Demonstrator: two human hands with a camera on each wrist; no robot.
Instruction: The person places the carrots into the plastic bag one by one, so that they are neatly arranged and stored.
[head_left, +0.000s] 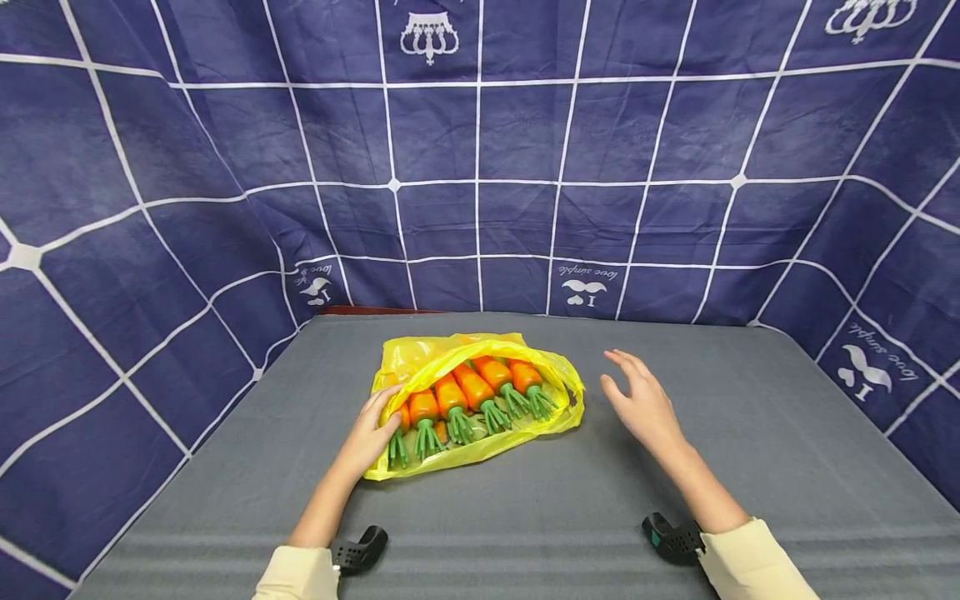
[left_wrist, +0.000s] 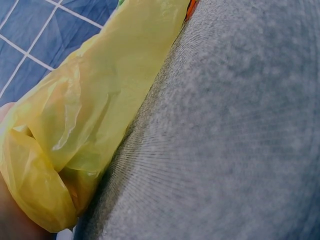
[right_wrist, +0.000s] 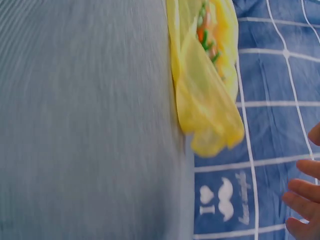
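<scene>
A yellow plastic bag (head_left: 471, 457) lies on its side on the grey table, its mouth spread toward the person. Several orange carrots (head_left: 474, 387) with short green tops lie in a row inside it. My left hand (head_left: 367, 433) grips the bag's left edge, thumb at the mouth beside the leftmost carrot. In the left wrist view the yellow film (left_wrist: 95, 100) bunches around that hand and hides most of it. Off to the right of the bag, my right hand (head_left: 643, 408) is held apart from it with nothing in it; the right wrist view shows its spread fingers (right_wrist: 302, 192).
The grey tabletop (head_left: 540, 517) extends on both sides of the bag. A blue curtain (head_left: 525, 142) with white grid lines hangs behind and along the sides. A strip of reddish-brown edge (head_left: 367, 310) shows at the back left. Black bands (head_left: 360, 550) sit on both wrists.
</scene>
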